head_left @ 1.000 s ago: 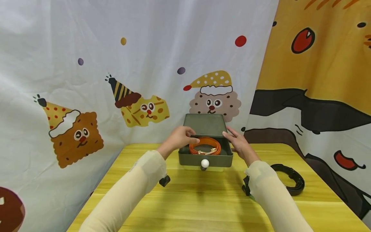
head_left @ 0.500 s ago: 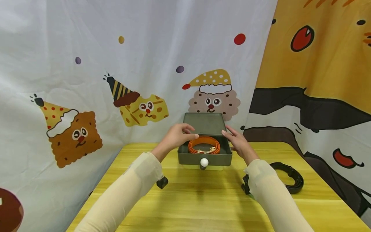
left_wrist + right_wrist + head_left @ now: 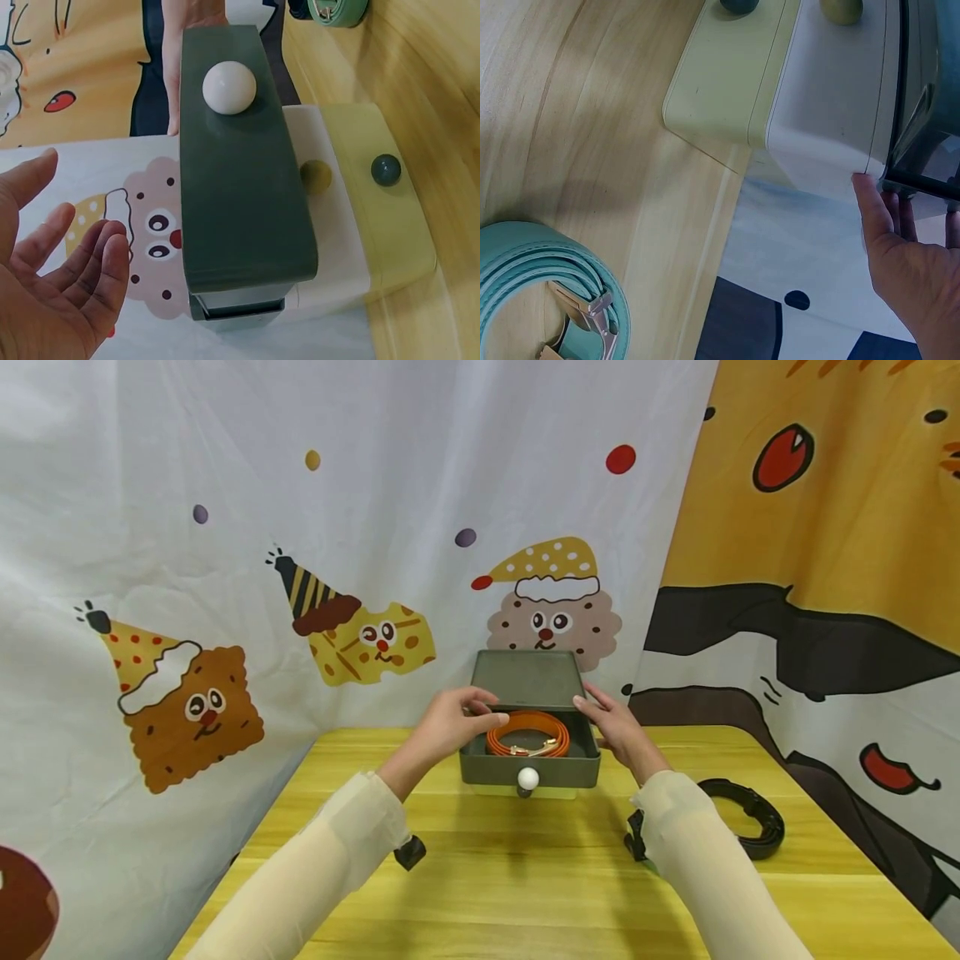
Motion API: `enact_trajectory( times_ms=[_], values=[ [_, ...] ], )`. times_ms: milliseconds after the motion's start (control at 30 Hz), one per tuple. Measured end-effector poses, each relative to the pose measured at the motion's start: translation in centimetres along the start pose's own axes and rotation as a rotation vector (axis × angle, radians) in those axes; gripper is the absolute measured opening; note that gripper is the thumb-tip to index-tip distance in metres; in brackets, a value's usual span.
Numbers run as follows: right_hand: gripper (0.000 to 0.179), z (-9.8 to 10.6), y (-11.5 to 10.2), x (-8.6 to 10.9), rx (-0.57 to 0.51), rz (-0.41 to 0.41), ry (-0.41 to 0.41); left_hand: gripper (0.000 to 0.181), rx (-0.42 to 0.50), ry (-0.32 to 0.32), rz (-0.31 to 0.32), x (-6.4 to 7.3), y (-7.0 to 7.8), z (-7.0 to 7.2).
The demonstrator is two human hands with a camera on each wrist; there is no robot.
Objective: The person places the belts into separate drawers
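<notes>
In the head view, a small drawer cabinet (image 3: 527,679) stands at the back of the table, its dark green top drawer (image 3: 495,772) pulled out. A coiled orange belt (image 3: 560,736) with a gold buckle lies inside. My left hand (image 3: 452,724) hovers at the drawer's left side, thumb toward the belt; the left wrist view shows this hand apart from the drawer, fingers relaxed and holding nothing. My right hand (image 3: 621,728) rests against the cabinet's right side, thumb at the top's front corner. In the right wrist view its fingertips (image 3: 863,184) touch the cabinet's side.
A coiled black belt (image 3: 770,827) lies on the table at the right. A coiled green belt (image 3: 604,274) shows in the right wrist view. Below the open drawer are a white drawer (image 3: 821,105) and a pale yellow drawer (image 3: 712,97). A printed cloth (image 3: 420,460) hangs behind.
My left hand has drawn back slightly left, away from the orange belt. My right hand keeps its place on the cabinet, and the belt stays in the drawer.
</notes>
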State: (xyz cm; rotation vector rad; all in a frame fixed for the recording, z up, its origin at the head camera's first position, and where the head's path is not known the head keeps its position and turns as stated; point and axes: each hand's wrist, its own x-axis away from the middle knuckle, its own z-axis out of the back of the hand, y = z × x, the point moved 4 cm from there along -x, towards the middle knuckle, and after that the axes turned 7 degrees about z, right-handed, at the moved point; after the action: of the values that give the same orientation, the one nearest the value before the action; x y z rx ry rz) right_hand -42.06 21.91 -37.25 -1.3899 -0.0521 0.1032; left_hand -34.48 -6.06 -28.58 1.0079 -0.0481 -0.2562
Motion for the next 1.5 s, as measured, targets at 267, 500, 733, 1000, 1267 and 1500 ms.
enact_trajectory(
  times_ms=[267,500,733,1000,1267,1500],
  values=[
    [0.076,0.0,-0.1,0.0,-0.006,0.002,-0.001,0.032,0.079,-0.01,0.012,0.9,-0.5,-0.3],
    [0.073,0.0,-0.1,-0.1,-0.003,-0.004,0.011,0.034,0.111,-0.017,0.01,1.7,-1.1,-0.6],
    [0.075,-0.1,-0.1,-0.1,0.013,-0.006,0.018,0.028,0.12,-0.022,-0.014,2.4,-1.7,-1.3],
    [0.075,0.0,-0.1,-0.1,0.005,-0.006,0.019,0.027,0.135,-0.036,-0.016,2.9,-2.4,-2.2],
    [0.073,-0.1,-0.1,0.0,-0.003,-0.002,0.022,0.029,0.146,-0.058,0.001,3.0,-3.2,-3.3],
    [0.073,0.0,0.0,-0.1,0.0,-0.009,0.024,0.031,0.155,-0.072,0.021,3.1,-3.9,-4.3]
  ],
)
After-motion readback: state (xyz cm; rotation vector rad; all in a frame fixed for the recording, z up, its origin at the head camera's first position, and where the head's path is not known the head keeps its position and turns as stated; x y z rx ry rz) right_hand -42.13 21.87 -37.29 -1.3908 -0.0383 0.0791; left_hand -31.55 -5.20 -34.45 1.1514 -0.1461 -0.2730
